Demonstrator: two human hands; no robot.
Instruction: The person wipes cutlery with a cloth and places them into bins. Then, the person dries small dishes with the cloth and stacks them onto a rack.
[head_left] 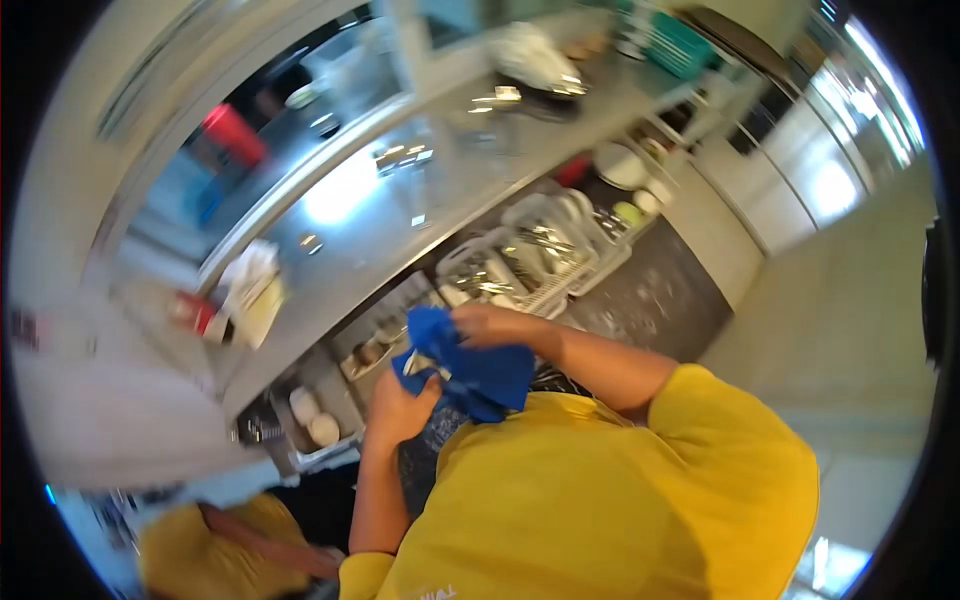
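A blue cloth (pixel 490 378) hangs bunched between my two hands in front of my chest. My left hand (pixel 404 406) is closed at its left side, with the thumb up against a fold. Within the folds, near that thumb, shows a small pale, shiny piece (pixel 428 366) whose kind I cannot make out. My right hand (pixel 490 327) grips the upper part of the cloth, its fingers partly hidden and blurred. Just beyond the hands, a basket of shiny cutlery (pixel 478 274) sits on the lower shelf.
A steel counter (pixel 370 245) runs above the shelf. White racks (pixel 560 285) hold more utensils, with plates (pixel 620 166) at the right end. A teal basket (pixel 680 45) stands at the far right. At lower left, another person's yellow sleeve (pixel 262 518) is close by.
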